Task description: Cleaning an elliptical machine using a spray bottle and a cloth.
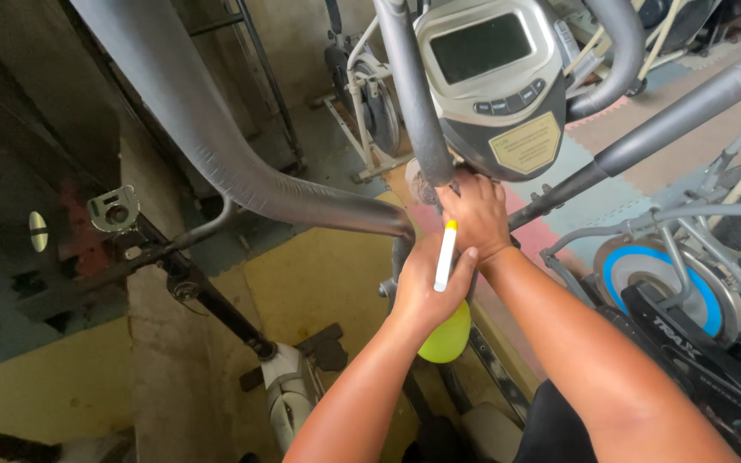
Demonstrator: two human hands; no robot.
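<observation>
Both of my hands meet just under the console (495, 81) of the exercise bike. My left hand (426, 287) is closed around a yellow-green spray bottle (448, 336), its white nozzle (445, 257) running upward along the back of my right hand (473, 214), which is clamped on the centre post there, fingers curled.
</observation>
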